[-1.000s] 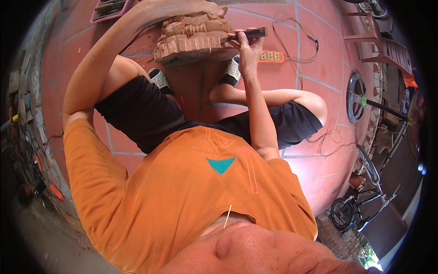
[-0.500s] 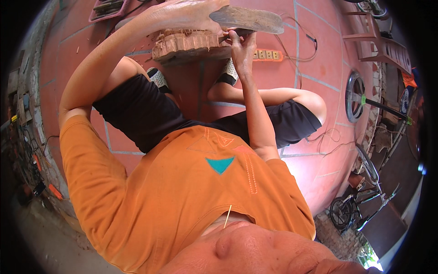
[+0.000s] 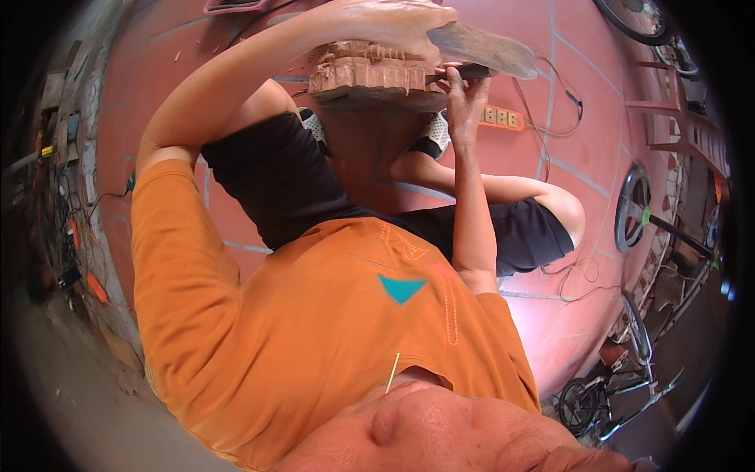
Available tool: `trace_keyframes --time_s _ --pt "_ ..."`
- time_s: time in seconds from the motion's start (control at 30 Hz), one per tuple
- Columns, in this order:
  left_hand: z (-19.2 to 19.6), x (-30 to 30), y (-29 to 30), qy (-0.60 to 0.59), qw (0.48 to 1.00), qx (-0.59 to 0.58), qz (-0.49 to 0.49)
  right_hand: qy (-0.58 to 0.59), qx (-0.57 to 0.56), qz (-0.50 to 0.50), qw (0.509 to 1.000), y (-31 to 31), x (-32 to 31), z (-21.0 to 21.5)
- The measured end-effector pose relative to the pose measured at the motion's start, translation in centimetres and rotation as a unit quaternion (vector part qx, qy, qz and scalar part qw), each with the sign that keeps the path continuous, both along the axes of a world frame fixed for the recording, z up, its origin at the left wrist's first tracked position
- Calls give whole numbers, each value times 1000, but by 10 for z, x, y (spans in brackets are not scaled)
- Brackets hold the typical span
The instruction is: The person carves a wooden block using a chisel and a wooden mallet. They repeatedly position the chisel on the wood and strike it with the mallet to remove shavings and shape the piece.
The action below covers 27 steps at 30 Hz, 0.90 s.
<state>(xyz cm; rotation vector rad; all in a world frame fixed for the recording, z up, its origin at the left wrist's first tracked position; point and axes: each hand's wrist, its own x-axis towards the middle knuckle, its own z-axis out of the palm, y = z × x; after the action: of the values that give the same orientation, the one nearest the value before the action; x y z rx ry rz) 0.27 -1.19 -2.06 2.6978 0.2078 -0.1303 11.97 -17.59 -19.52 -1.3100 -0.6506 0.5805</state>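
I see my left hand (image 3: 393, 23) at the top of the view, its grip closed around a flat, weathered wooden mallet (image 3: 491, 49) whose blade sticks out to the right above the work. My right hand (image 3: 465, 86) sits just below it, grip wrapped tight on the dark handle of a chisel (image 3: 460, 72) that lies roughly level, its tip pointing left against the carved wooden block (image 3: 373, 75). That block, reddish-brown with rough carved relief on top and a flat base, rests up between my knees, above my black shorts (image 3: 291, 181), over the red tiled floor (image 3: 566, 134). Just beyond the right hand on the floor lies a yellow power strip (image 3: 503, 118) with thin cables trailing off. My orange shirt (image 3: 314, 338) fills the lower middle of the view. Bicycles (image 3: 613, 385) stand at the floor's right edge.
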Motion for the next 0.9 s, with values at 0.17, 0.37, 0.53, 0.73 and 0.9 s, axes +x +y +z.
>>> trace_keyframes --time_s 0.17,0.37,0.53,0.73,0.9 --pt "-5 -1 -4 -20 999 -32 11 12 -5 -5 1000 -2 2 -2" --pt "-16 5 -7 -41 999 -30 6 70 -7 -22 997 -1 -4 10" --pt "-21 6 -6 -40 998 5 -52 163 4 -79 983 -12 -3 2" --pt "5 -15 -5 -98 993 -66 15 9 3 -23 1000 -13 -17 8" --pt "8 -21 18 -117 988 -63 73 156 -56 87 982 -36 -50 27"
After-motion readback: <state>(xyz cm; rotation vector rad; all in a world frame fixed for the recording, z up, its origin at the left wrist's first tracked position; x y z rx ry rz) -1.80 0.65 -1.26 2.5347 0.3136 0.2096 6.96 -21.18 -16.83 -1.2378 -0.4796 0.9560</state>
